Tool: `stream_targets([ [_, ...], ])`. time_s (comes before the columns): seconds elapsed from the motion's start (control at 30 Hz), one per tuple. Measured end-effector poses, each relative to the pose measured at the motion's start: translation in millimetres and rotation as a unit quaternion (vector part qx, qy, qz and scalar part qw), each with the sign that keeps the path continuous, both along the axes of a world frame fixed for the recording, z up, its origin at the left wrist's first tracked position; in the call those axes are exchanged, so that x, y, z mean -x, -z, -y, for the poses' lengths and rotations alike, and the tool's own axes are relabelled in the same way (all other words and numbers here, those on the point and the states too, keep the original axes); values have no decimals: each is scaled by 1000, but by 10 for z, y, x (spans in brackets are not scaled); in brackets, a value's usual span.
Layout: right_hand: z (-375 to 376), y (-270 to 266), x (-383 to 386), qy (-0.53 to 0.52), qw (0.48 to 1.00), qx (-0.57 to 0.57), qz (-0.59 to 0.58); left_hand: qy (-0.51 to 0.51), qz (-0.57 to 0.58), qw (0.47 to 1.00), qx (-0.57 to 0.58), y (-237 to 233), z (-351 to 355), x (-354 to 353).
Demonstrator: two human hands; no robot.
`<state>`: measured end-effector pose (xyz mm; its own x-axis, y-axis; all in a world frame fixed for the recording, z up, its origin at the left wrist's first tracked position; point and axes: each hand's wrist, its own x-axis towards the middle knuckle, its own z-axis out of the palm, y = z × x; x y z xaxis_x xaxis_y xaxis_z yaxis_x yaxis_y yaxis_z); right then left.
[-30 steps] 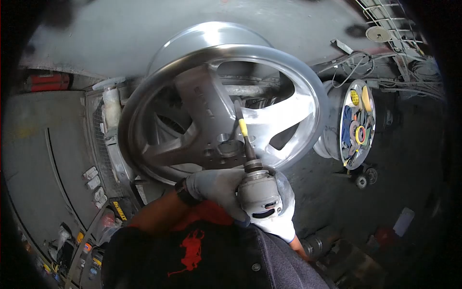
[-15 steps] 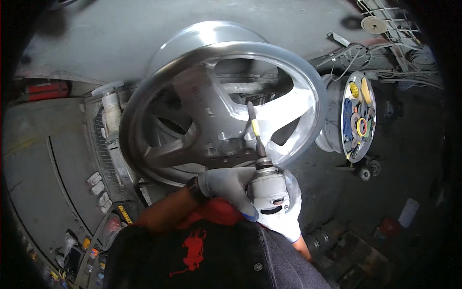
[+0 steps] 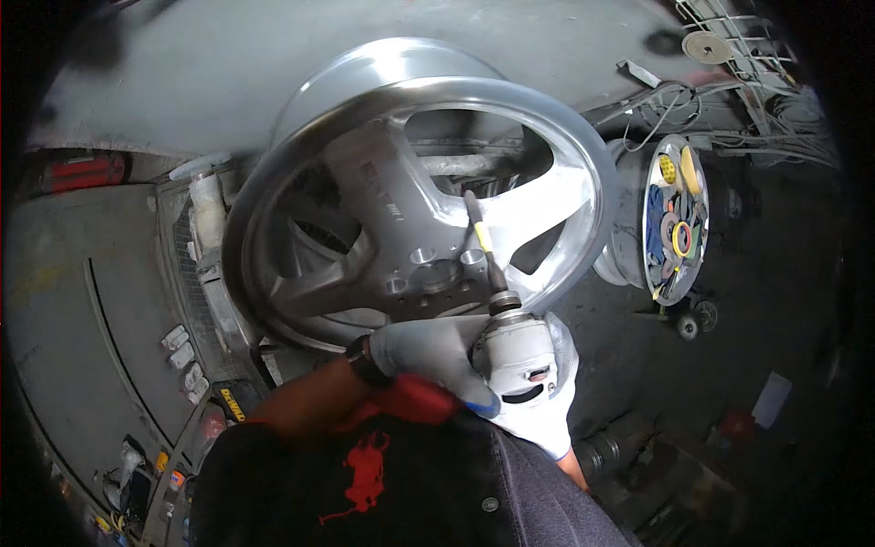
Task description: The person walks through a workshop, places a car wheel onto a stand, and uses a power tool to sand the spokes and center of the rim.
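Observation:
My left hand, in a grey-white glove with a dark watch at the wrist, is closed around the left side of a die grinder. Around the right side and underside of the same grey tool wraps my right hand, also gloved. From its collar a long dark shaft with a yellow band points away from me. The shaft's tip overlaps the inner edge of a spoke on a large alloy wheel; whether it touches the metal I cannot make out. Bright polished metal covers the wheel's right side, while its left spokes look darker.
At the right, another wheel holds discs, tape and yellow pieces. Cables hang by a wire rack at the upper right. A red toolbox or cylinder lies at the left, above several small pale blocks. A grey wall stands behind.
Both hands and the die grinder have shifted very slightly to the right in view. The shaft's tip stays near the same spoke edge, and the grip is unchanged.

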<state>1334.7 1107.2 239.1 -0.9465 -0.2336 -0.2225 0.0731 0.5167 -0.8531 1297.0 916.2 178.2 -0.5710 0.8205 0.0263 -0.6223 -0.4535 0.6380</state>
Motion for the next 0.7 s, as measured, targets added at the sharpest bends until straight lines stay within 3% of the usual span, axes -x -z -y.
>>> stream_targets([
  [0.07,69,-46,109,-48,998,-5,-47,37,127,991,-14,-60,143,-43],
  [0.13,13,-16,103,-115,988,-42,-92,18,105,994,1,-64,163,-68],
  [0.27,-103,29,35,-118,981,-87,-125,26,44,998,20,-28,9,5],
  [0.33,-166,106,-74,-30,996,-48,-73,20,71,997,-14,-4,-70,21],
  [0.43,-184,96,-94,-28,999,-21,-14,19,105,994,-34,-55,-6,27],
  [0.5,-185,171,13,-60,995,21,-74,25,111,993,-22,-90,53,16],
  [0.6,-150,48,153,-172,970,-64,-162,37,63,997,11,-91,39,-5],
  [0.63,-210,66,83,-173,969,-64,-162,42,68,997,3,-65,-13,4],
  [0.7,-393,166,-118,-34,998,-53,-28,44,71,997,-9,-9,-150,43],
])
